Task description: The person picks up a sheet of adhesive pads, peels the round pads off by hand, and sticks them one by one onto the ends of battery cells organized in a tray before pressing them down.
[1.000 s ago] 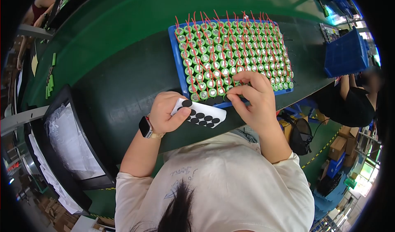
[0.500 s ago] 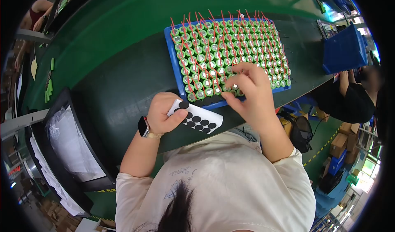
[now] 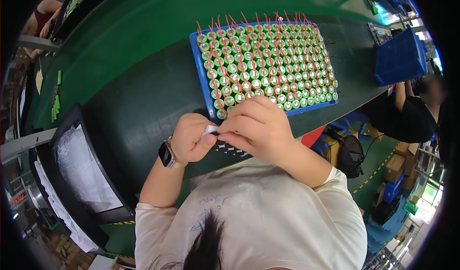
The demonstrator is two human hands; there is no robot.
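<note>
My left hand (image 3: pixel 191 138) is closed on a sheet of black round stickers (image 3: pixel 210 130), its white backing bent up at the thumb. Part of the sheet shows below my right hand, with black dots on it. My right hand (image 3: pixel 258 130) has its thumb and forefinger pinched at the bent end of the sheet, on a black sticker mostly hidden by the fingertips. Just beyond both hands lies a blue tray (image 3: pixel 203 73) packed with rows of upright green battery cells (image 3: pixel 261 64). Red wires (image 3: pixel 256 45) run along the rows and stick out past the far edge.
A black tray (image 3: pixel 86 169) with clear plastic bags stands at the left. A blue bin (image 3: pixel 400 57) sits at the right end of the dark green bench (image 3: pixel 143 88). Another person (image 3: pixel 412 107) is at the right, and someone's arm shows at the upper left. A black mesh bag hangs below the bench.
My right hand has moved from above the front cells, left and toward me, to the sticker sheet. The sheet's end is now bent up between my hands.
</note>
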